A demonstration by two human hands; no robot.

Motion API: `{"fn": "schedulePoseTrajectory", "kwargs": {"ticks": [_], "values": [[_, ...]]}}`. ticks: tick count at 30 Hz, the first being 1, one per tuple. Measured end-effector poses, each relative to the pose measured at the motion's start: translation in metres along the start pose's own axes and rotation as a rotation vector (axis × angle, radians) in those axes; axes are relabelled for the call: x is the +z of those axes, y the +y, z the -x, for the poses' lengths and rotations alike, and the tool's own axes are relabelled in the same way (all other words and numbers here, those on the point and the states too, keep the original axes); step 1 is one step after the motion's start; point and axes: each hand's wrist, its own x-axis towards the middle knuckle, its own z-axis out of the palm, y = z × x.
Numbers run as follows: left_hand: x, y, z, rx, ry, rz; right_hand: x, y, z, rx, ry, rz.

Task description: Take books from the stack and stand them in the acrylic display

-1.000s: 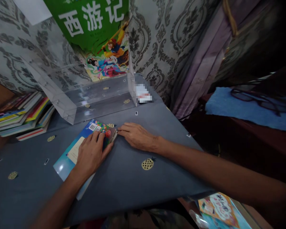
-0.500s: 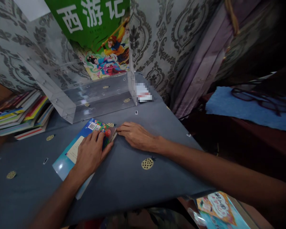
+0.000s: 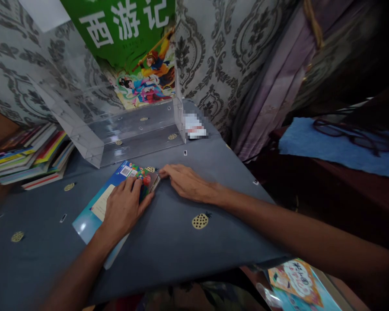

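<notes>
A blue book (image 3: pixel 90 222) with a barcode and a pale text panel lies at a slant on the cloth-covered table. My left hand (image 3: pixel 125 203) rests flat over it, fingers stretched out across the cover and thumb along the near side. At the book's far right corner, my right hand (image 3: pixel 186 183) has its fingers bent and drawn together, with the tips on the corner edge. What lies between those fingertips is mostly hidden.
A clear acrylic rack (image 3: pixel 142 140) stands behind the book, with a green picture book (image 3: pixel 136 56) upright in it. Stacked books (image 3: pixel 35 155) lie at left. Glasses (image 3: pixel 346 134) rest on blue cloth (image 3: pixel 298 138) at right. Another book (image 3: pixel 307 285) is below the table edge.
My right hand's fingers have bent more and arched at the book's corner. My left hand and the book stay in place.
</notes>
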Motion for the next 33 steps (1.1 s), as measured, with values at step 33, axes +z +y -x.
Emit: {"fn": "schedulePoseTrajectory", "kwargs": {"ticks": [33], "values": [[-0.0001, -0.001, 0.0, 0.014, 0.004, 0.022, 0.0023, 0.0047, 0.0004, -0.053, 0.047, -0.081]]}}
